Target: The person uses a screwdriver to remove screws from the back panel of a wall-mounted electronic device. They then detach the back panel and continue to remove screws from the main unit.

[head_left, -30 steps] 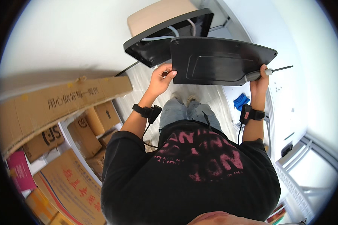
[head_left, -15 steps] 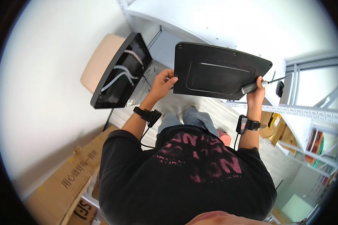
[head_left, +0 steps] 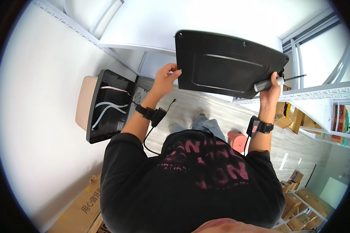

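Observation:
Both my hands hold up a flat black plastic panel [head_left: 231,70] with rounded corners, screw holes along its edge and a raised rectangular outline. My left hand [head_left: 167,79] pinches its left edge between thumb and fingers. At the lower right corner my right hand [head_left: 271,91] grips the panel and, with it, a screwdriver [head_left: 266,84] with a grey handle and a dark shaft pointing right. To the left, against the wall, stands an open housing [head_left: 112,106], beige outside and black inside. Pale tubes [head_left: 111,105] run through its inside.
White shelving [head_left: 144,29] stands ahead, with a metal rack [head_left: 315,91] to the right. A red stool [head_left: 237,140] is on the floor by my legs. Cardboard boxes lie at lower left [head_left: 79,209] and lower right [head_left: 307,202]. A black cable hangs from my left wrist device [head_left: 158,116].
The panel, still in both hands with the screwdriver, has risen slightly and shifted a little right. My view has turned, so the housing appears lower and further left, and the stool shows more.

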